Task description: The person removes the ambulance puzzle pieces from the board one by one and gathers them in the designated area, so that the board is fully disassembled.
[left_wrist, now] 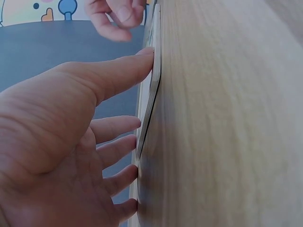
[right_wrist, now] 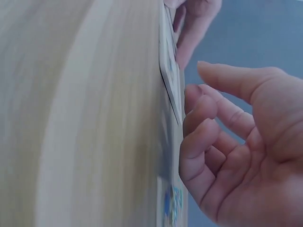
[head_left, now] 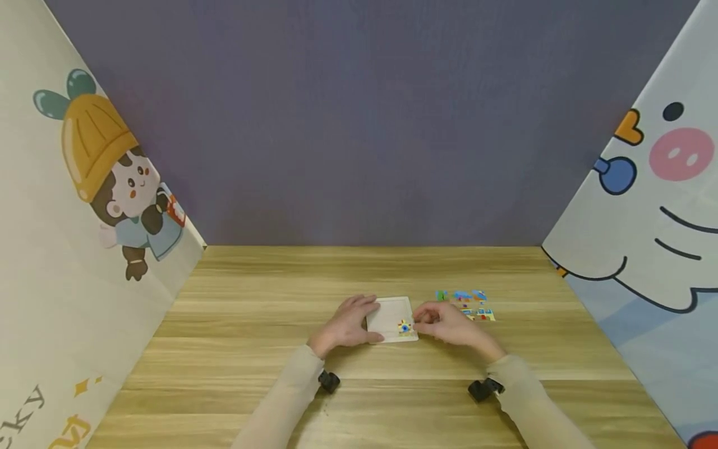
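Note:
A shallow white puzzle tray (head_left: 386,313) lies flat on the table. One colourful puzzle piece (head_left: 404,327), with a blue round shape on it, sits in its lower right corner. My left hand (head_left: 352,322) rests at the tray's left side, thumb touching the near edge and fingers spread with little bend, as the left wrist view shows. Beside the tray's right edge is my right hand (head_left: 450,324); its fingers are loosely curled, the thumb stands apart, and nothing shows between them in the right wrist view (right_wrist: 227,156).
Several colourful puzzle pieces (head_left: 462,295) lie on the wooden table (head_left: 291,274) just beyond and right of my right hand, which partly covers them. A dark panel (head_left: 359,125) stands at the back, with cartoon-printed walls on both sides. Small black cameras sit on both wrists.

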`<state>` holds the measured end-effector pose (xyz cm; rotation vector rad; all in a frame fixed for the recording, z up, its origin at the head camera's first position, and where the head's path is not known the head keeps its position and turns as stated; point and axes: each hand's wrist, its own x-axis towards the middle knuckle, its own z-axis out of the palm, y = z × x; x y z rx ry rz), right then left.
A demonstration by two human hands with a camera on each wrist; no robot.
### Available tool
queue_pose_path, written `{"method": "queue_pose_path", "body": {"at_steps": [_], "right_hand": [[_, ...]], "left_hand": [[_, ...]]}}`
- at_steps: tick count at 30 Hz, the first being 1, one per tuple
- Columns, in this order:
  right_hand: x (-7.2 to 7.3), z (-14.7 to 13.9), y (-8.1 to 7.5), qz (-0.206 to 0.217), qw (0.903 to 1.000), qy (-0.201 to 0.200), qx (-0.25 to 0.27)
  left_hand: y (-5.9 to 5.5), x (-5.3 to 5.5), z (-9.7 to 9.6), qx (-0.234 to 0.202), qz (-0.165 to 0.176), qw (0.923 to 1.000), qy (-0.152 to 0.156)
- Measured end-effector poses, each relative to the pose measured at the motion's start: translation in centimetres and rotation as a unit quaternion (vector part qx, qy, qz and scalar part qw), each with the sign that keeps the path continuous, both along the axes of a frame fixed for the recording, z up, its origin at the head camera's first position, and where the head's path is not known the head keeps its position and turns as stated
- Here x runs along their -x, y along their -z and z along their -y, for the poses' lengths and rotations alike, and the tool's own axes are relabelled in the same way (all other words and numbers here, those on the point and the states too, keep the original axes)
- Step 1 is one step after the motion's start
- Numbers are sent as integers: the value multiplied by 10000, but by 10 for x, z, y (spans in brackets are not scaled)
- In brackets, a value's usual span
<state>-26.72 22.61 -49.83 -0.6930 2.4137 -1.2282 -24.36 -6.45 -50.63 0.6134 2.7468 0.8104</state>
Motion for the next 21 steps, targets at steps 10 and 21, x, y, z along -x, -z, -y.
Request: {"method": "queue_pose_path", "body": {"at_steps": [10,21], "right_hand": [[1,16,8,-57,9990,-229,-380],[3,20,10,-367,9968,-216,-673]], "left_hand": [[0,1,-1,98,-71,9999,18],[-1,1,-1,142,-74,9999,29]]}}
